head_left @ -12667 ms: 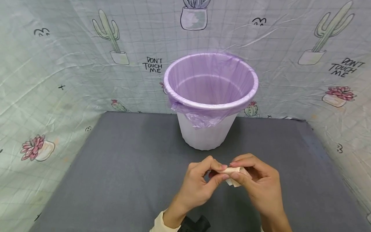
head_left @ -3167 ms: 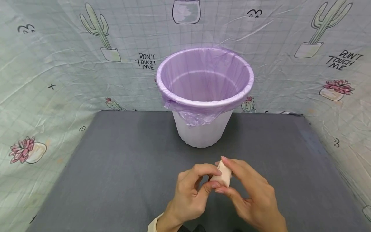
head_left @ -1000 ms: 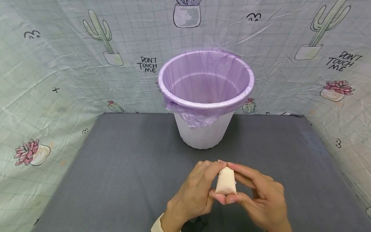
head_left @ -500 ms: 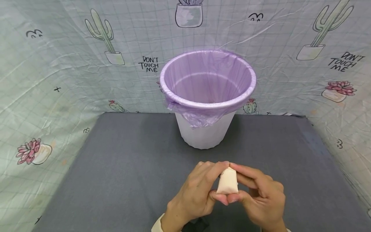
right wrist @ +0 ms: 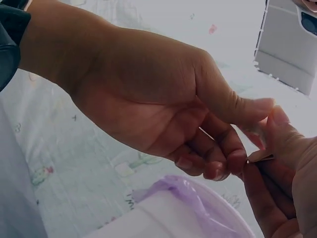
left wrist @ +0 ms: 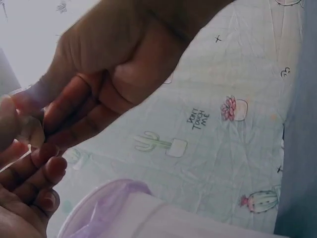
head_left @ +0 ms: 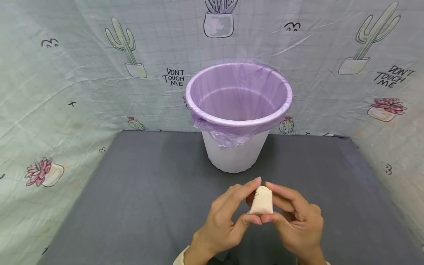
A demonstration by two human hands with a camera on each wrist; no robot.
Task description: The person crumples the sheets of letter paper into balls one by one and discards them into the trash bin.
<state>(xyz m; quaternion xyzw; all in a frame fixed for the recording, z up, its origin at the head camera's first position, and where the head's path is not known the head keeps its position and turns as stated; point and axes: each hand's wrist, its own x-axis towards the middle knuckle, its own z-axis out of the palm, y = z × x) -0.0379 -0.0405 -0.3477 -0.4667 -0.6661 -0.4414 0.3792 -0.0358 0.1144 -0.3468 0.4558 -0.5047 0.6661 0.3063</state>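
Note:
A small folded piece of cream paper [head_left: 262, 200] with dark printed marks stands between my two hands, low in the head view. My left hand [head_left: 220, 221] has its thumb at the paper's lower left edge, its index finger reaching up along the top left. From the other side my right hand [head_left: 299, 217] pinches the paper, thumb below and index finger at the top corner. Both thumb tips nearly meet under it. In the right wrist view the fingers hide all but a thin edge of the paper [right wrist: 261, 156].
A white bin [head_left: 233, 154] lined with a purple bag [head_left: 238, 99] stands beyond the hands on the grey tabletop [head_left: 149, 191]. Printed cloth walls [head_left: 159, 40] enclose the back and sides.
Earlier the paper lay sideways as a narrow roll between the fingertips; now it stands upright. Over the last half second my left index finger has straightened and lifted off its top.

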